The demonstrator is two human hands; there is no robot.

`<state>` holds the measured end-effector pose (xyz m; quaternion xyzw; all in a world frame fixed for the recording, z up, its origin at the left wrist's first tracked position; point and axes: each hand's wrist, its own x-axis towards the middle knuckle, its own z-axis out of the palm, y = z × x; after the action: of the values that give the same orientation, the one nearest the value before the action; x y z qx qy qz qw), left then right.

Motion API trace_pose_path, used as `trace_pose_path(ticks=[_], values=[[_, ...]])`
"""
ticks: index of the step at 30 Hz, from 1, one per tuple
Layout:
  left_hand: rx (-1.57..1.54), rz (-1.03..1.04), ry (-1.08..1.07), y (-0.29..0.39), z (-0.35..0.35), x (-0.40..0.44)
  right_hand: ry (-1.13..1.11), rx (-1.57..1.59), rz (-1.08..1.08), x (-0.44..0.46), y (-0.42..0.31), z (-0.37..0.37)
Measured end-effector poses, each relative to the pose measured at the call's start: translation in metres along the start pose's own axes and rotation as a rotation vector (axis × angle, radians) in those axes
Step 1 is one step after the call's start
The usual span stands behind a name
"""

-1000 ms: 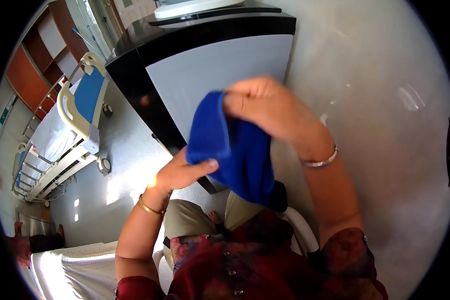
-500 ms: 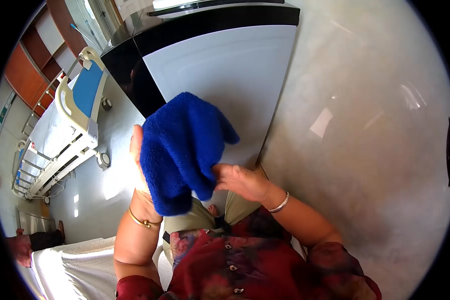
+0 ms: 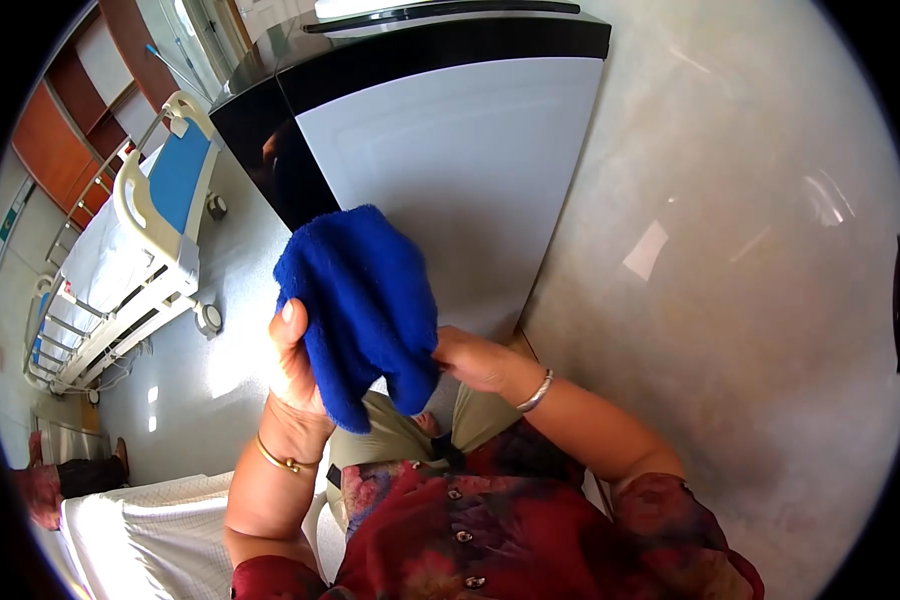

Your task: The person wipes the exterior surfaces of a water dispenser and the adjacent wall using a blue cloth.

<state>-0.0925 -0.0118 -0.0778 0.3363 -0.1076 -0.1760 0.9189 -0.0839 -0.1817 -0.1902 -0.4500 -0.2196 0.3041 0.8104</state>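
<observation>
A fluffy blue cloth (image 3: 365,300) hangs bunched between my two hands, above my lap. My left hand (image 3: 298,365) holds its left side, with the thumb over the front and the other fingers hidden behind the fabric. At the lower right edge of the cloth, my right hand (image 3: 472,358) pinches the fabric; its fingertips are partly covered. Just beyond the cloth stands a cabinet with a white side panel (image 3: 460,150) and black edges.
A hospital bed (image 3: 150,220) on wheels stands to the left. Another person (image 3: 65,482) is partly visible at the lower left, near a white-covered surface (image 3: 155,525). A pale wall (image 3: 730,300) rises on the right.
The left thumb has come over the front of the cloth. The cloth's right flap has dropped inward, and my right hand has closed on the edge.
</observation>
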Motion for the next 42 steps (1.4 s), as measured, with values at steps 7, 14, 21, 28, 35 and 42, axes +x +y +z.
trace_pose_path(ticks=[7,14,21,28,35,42], values=[[-0.097,-0.019,0.04,0.011,-0.037,-0.001,0.055,0.417,-0.257,-0.011,-0.042,0.012],[0.467,-0.134,0.136,0.011,-0.031,-0.009,0.501,0.117,-0.098,-0.042,-0.083,-0.016],[0.719,-0.304,0.285,0.028,-0.043,-0.01,0.793,-0.402,-0.257,-0.06,-0.109,-0.004],[0.879,0.059,0.272,0.021,-0.053,-0.015,0.637,-0.536,-0.182,-0.073,-0.128,-0.006],[1.111,-0.113,0.14,0.021,-0.05,-0.018,0.712,-0.926,-0.177,-0.071,-0.133,-0.012],[0.965,-0.006,0.239,0.018,-0.046,-0.02,0.649,-0.658,-0.205,-0.081,-0.133,-0.022]])
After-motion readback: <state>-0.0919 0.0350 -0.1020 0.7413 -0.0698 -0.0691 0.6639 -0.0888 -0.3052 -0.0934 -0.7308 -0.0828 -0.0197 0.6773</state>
